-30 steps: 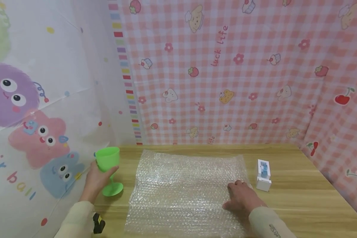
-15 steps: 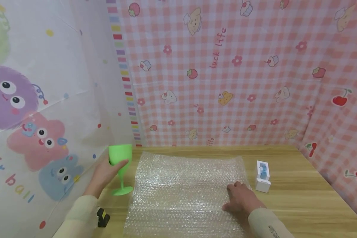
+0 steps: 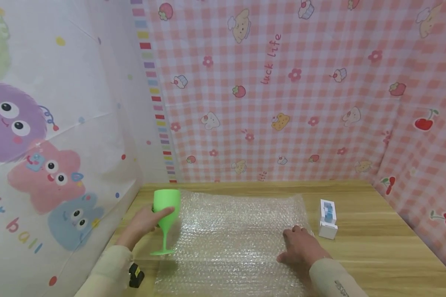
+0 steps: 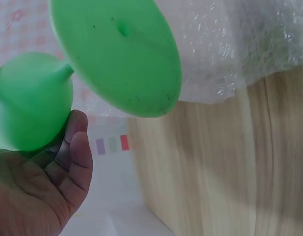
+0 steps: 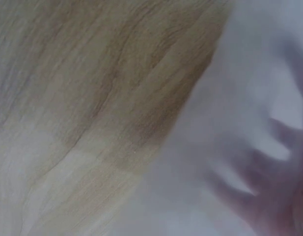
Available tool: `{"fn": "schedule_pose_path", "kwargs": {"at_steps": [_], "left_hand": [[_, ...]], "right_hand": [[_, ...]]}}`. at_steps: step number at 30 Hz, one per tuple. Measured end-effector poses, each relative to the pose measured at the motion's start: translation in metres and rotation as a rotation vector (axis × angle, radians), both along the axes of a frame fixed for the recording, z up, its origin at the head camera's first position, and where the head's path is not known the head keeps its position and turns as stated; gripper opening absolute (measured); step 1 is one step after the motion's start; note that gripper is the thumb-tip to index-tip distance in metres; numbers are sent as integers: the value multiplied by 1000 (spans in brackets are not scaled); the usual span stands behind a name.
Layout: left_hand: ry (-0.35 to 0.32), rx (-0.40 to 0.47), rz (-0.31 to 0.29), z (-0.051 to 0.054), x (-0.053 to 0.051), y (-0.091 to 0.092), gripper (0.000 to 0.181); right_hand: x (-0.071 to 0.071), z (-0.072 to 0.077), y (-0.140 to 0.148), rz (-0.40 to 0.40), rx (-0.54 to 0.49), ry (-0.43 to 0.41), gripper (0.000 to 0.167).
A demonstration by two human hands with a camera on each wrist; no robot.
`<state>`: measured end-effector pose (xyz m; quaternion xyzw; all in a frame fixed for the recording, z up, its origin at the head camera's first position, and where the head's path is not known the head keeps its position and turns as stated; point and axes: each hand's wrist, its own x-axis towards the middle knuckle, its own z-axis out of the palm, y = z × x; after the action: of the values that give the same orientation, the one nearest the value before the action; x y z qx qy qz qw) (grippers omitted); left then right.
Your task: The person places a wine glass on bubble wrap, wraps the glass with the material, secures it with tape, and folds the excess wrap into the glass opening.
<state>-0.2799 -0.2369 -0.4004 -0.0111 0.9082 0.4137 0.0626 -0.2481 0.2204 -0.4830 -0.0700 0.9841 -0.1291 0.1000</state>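
A green plastic goblet (image 3: pixel 167 201) is held by my left hand (image 3: pixel 144 222), with thumb and fingers round its bowl. Upright, it hangs over the left edge of a bubble wrap sheet (image 3: pixel 238 235). The left wrist view shows the underside of the goblet's foot (image 4: pixel 122 59), raised off the table, and curled fingers (image 4: pixel 77 162) against the bowl. On the sheet's right side rests my right hand (image 3: pixel 302 247), its fingers loosely spread. Blurred fingers (image 5: pixel 254 182) lie over the pale wrap (image 5: pixel 190 152) in the right wrist view.
A white tape dispenser (image 3: pixel 328 219) with a blue roll stands right of the sheet. The wooden table (image 3: pixel 371 247) meets a patterned white curtain (image 3: pixel 74 144) at left and a pink checked one (image 3: pixel 267 99) behind. A small black device (image 3: pixel 135 275) sits by the left wrist.
My left hand has carried the goblet rightward, from the left of the wrap to above its left edge. The right hand stays in place on the wrap.
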Motion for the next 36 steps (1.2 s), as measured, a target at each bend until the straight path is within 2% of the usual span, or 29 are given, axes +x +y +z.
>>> {"fn": "schedule_pose_path", "kwargs": {"at_steps": [6, 12, 26, 36], "left_hand": [[-44, 20, -15, -5, 5, 6, 70], [-61, 7, -24, -12, 8, 12, 60], [-129, -78, -21, -23, 20, 22, 50], [-141, -54, 14, -38, 18, 27, 51]], "right_hand": [[0, 1, -1, -12, -7, -20, 80], [0, 2, -2, -4, -8, -28, 80], [3, 6, -3, 7, -7, 0, 79], [2, 5, -3, 6, 0, -15, 79]]}}
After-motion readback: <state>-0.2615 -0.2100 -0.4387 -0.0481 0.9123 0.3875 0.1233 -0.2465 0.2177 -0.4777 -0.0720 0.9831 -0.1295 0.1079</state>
